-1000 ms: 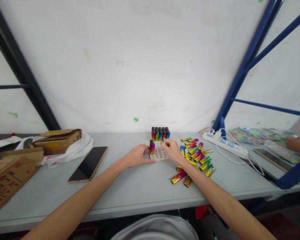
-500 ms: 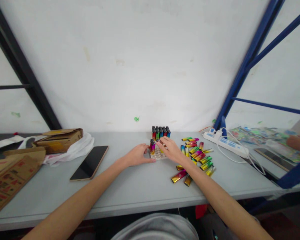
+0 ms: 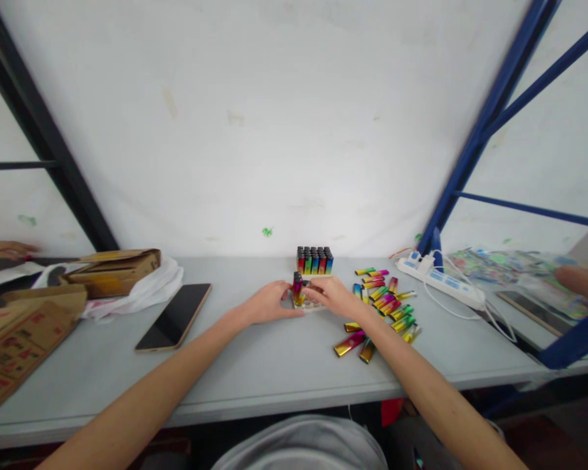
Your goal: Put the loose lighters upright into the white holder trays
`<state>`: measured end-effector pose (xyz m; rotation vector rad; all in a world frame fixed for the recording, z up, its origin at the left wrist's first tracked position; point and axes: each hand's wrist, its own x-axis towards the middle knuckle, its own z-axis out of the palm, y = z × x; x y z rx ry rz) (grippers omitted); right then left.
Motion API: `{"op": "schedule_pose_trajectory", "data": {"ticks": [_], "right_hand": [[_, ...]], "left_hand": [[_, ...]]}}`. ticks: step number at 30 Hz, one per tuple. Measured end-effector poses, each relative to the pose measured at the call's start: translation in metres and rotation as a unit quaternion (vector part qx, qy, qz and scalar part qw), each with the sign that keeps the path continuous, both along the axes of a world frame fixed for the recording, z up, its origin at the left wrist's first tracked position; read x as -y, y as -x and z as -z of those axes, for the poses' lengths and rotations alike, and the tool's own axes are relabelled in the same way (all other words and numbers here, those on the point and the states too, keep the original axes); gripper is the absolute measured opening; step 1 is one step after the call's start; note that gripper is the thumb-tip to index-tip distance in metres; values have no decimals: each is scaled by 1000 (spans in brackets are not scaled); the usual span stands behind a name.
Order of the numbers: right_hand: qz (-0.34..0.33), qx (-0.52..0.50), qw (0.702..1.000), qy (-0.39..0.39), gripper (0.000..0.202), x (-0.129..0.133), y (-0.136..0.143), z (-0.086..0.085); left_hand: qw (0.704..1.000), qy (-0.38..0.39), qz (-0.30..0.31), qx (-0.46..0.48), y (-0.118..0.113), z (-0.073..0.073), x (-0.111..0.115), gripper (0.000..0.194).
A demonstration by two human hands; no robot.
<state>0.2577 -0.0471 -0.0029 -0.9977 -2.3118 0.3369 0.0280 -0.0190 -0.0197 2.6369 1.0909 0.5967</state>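
Bare right hand (image 3: 336, 297) has moved L across the pale shallow tray w/ round holes (image 3: 318, 309) vs. the earlier frame, now at its L end; another person's hand (image 3: 4, 249) has also come into view at far L edge of frame. Around: grey tabletop (image 3: 264, 372) runs across lower half; black-screened phone (image 3: 174, 318) lies flat L of centre; open brown cardboard box (image 3: 115, 271), crumpled white plastic bag (image 3: 147, 290) & printed brown cardboard (image 3: 29, 346) crowd the L side. White power strip w/ cables (image 3: 438, 284) sits centre-R, by slanted blue metal post (image 3: 485, 137). Loose pile of shiny multicolour lighters (image 3: 389, 303) lies just R of tray, partly hidden by R forearm. Bare left hand (image 3: 269, 303) is part-open, thumb spread from fingers, thumb at tray's front L corner, fingertips beside its L edge. R hand's thumb & fingers are drawn close tog. at a dark-topped lighter (image 3: 305, 283) at tray's L end, mid-frame; can't tell if pinched or only touched, as fingers cover most of it. Tray: few upright black-capped lighters, pink/yellow bodies (image 3: 298, 294), along L end; round holes visible near R hand, rest hidden under it. Behind tray, near wall, upright block of black-capped red/green/blue lighters (image 3: 315, 261) stands in tight rows.
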Motion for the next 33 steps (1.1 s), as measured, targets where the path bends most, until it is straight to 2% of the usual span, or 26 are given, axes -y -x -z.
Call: {"op": "schedule_pose_trajectory", "data": {"ticks": [5,9,14,18,22,25,28,30,33], "right_hand": [[-30,35,999,-21,34,0,1,3],[8,60,998,-24,28,2,1,3],[5,18,999,48,33,10,-14,-21],[-13,47,993,104,29,33,-42,-44],[-29,126,986,109,31,79,-69,-50],[-9,136,986,99,36,115,-83,-41],[26,152,986,62,36,138,-90,-21],[43,152,987,28,36,142,-92,-6],[77,146,986,-38,35,134,-91,15]], "left_hand": [[1000,8,3,1,0,-1,1,59],[1000,11,10,1,0,-2,1,59],[1000,11,5,-11,-1,-2,0,59],[1000,13,10,-9,-1,-1,0,62],[1000,12,7,-8,-1,-1,-1,63],[1000,14,8,1,0,-1,0,62],[1000,17,7,3,0,-2,0,61],[1000,17,7,-2,0,-2,0,62],[1000,12,4,-16,0,-1,0,63]]}}
